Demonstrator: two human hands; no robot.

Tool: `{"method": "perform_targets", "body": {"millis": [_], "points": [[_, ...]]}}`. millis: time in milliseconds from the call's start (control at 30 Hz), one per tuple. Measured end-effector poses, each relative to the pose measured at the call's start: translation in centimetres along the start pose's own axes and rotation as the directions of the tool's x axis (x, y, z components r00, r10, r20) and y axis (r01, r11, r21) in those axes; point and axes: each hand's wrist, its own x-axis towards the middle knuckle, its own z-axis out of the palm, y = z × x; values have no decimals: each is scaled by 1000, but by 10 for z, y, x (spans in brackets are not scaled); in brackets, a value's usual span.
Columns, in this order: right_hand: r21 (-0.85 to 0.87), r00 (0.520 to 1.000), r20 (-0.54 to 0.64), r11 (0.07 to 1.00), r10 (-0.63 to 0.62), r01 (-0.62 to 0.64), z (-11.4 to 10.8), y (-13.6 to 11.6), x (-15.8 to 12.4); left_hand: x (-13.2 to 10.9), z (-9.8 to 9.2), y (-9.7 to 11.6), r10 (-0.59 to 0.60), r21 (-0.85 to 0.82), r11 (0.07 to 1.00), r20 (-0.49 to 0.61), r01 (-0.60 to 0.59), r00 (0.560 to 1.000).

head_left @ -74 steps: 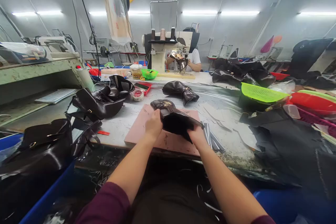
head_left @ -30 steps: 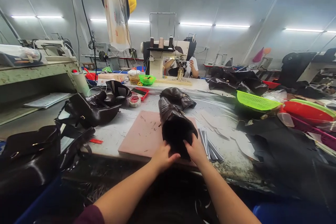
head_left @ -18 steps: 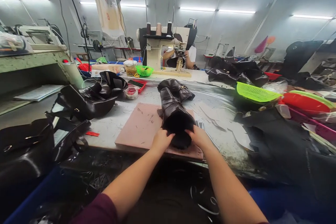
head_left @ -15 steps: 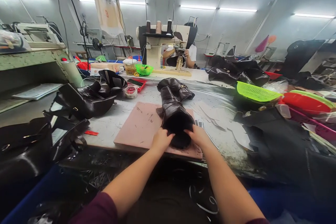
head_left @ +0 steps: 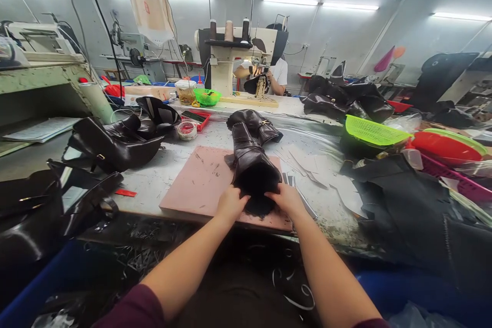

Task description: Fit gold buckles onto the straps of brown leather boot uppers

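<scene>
A dark brown leather boot upper (head_left: 250, 160) lies on a pink cutting board (head_left: 200, 179), its open shaft end toward me. My left hand (head_left: 231, 203) grips the left side of that opening with fingers curled on the rim. On the right side of the opening my right hand (head_left: 287, 199) grips the rim the same way. A second dark boot upper (head_left: 257, 122) lies just behind the first.
More dark boots (head_left: 111, 143) pile up at the left. Black leather pieces (head_left: 407, 205), a green basket (head_left: 374, 132) and a red tray (head_left: 449, 144) crowd the right. A sewing machine (head_left: 234, 56) stands at the back, with a person (head_left: 277, 74) behind it.
The boot upper was turned from lying crosswise to pointing away from me. Both hands moved to its near opening. The view has drifted slightly.
</scene>
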Motion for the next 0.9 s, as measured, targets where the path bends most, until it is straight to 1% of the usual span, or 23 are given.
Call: {"method": "perform_targets", "body": {"millis": [200,267,300,333,367,433,467,500,533,600,700,767,867,900], "points": [[-18,999,-44,1000,-14,13,7,-3,-8,-12,-5,-7,151,130,980,-16,-148,988],[-16,998,-53,1000,-23,22,9,-4,-10,-16,-5,-4,231,156,961,7,-229,973],[-14,998,-53,1000,-27,27,9,-4,-10,-19,-3,-2,289,154,944,32,-290,957],[-12,998,-50,999,-34,33,8,-3,-9,-21,0,1,366,144,917,65,-371,929],[-8,998,-41,999,-42,41,6,-2,-8,-22,4,4,451,131,878,99,-461,887],[4,998,-9,998,-55,55,1,1,-3,-25,15,7,593,109,783,166,-613,788],[7,998,8,998,-55,55,-2,4,0,-26,19,7,636,106,743,195,-661,747],[5,999,22,999,-48,48,-4,6,4,-26,23,7,660,108,716,219,-690,719],[-1,999,29,999,-36,36,-6,7,7,-26,25,6,667,111,703,239,-702,706],[-28,1000,26,1000,-9,10,-8,10,12,-24,24,5,658,105,708,262,-699,706],[-72,1000,24,997,1,1,-8,12,15,-17,16,10,633,73,740,261,-669,729],[-109,1000,17,994,1,0,-13,11,13,-9,11,15,624,45,755,259,-655,737],[-176,998,-56,984,11,-21,-25,4,5,3,11,21,625,13,761,251,-648,739],[-191,997,-77,981,-7,-8,-29,-2,4,6,12,21,622,6,765,247,-643,743]]}}
